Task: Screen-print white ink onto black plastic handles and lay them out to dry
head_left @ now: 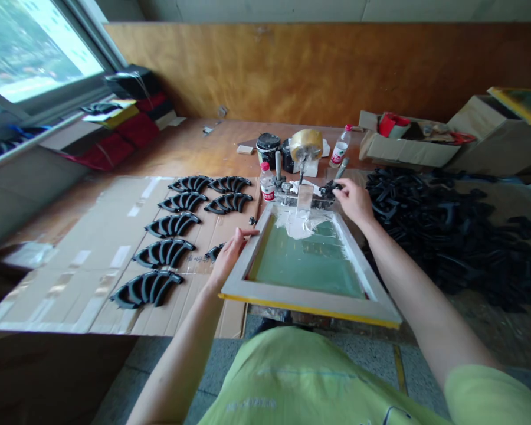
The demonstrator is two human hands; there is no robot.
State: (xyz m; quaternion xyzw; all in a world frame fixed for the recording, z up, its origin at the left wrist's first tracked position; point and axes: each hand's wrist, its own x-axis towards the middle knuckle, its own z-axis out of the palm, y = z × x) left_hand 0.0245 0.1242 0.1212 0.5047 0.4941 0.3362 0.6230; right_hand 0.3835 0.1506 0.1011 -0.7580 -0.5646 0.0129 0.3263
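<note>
A screen-printing frame [307,301] with a green mesh lies in front of me, its front edge tilted towards me. Pale ink [295,226] is smeared over the far end of the mesh, and a beige squeegee [305,199] stands in it. My left hand [230,251] is at the frame's left side, index finger stretched out to its edge and thumb apart. A dark part [214,252] lies partly hidden behind that hand. Past the frame's far right corner, my right hand [354,200] pinches at a small dark lump [330,189] beside the metal clamp, too small to make out.
Curved black parts [163,252] lie in fan-shaped groups on cardboard [84,254] at the left. A heap of black parts [451,224] covers the right side. Behind the frame stand two bottles [340,147], dark tubs [268,147] and a tape roll [307,144]. An open carton [409,150] sits back right.
</note>
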